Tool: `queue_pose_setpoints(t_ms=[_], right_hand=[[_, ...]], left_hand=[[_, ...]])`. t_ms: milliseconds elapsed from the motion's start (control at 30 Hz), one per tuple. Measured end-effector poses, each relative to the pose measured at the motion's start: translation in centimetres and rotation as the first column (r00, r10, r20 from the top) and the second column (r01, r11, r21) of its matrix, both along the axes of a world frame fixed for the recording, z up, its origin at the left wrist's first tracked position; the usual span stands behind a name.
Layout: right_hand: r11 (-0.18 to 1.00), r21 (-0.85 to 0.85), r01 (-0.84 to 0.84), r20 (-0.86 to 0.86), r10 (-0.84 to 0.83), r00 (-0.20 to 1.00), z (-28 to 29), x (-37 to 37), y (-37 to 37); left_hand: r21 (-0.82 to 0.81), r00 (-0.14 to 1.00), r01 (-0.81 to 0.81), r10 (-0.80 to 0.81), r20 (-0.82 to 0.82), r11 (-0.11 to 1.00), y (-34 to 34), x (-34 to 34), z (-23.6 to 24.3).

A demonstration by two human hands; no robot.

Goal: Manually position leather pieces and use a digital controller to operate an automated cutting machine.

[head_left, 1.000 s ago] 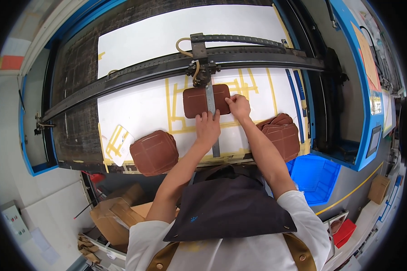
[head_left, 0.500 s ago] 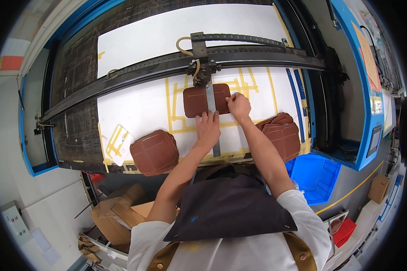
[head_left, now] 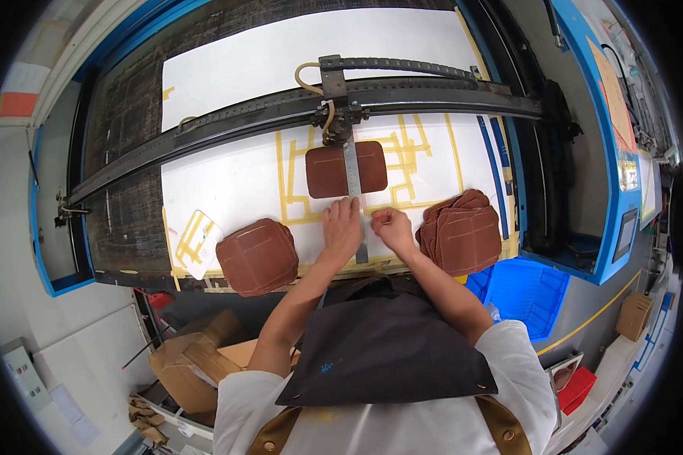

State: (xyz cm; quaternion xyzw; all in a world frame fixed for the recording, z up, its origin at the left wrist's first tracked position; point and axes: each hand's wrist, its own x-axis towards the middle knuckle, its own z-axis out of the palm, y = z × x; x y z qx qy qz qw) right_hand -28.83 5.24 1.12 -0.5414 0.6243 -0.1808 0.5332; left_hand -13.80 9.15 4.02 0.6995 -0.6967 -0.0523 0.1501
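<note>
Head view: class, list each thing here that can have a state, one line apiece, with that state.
metal ruler: lying across the single brown piece
single brown piece: flat, partly covered by the metal ruler
left hand: fingers over the metal ruler
right hand: fingers curled, apart from the single brown piece
left brown stack: piled, slightly uneven
right brown stack: piled, unevenly fanned
blue bin: open-topped

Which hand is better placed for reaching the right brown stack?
Right, probably: the right hand is nearer that brown stack and looks off the ruler, which the left hand seems to touch.
</note>
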Motion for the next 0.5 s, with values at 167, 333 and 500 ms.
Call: queue_pose_setpoints(t_ms=[167,333,500], right_hand=[[0.985,0.156,0.075,0.139,-0.097,0.985,-1.6,0.4,1.6],[0.985,0.156,0.074,0.115,-0.092,0.989,-1.7,1.0,1.5],[0.985,0.159,0.062,0.132,-0.083,0.988,-1.7,1.4,1.8]], left_hand=[[0.125,0.976,-0.113,0.134,-0.174,0.986,3.0,-0.7,-0.4],[0.367,0.533,-0.363,0.514,-0.672,0.856,3.2,-2.0,-1.7],[0.461,0.378,-0.384,0.592,-0.712,0.800,3.0,-1.9,-3.1]])
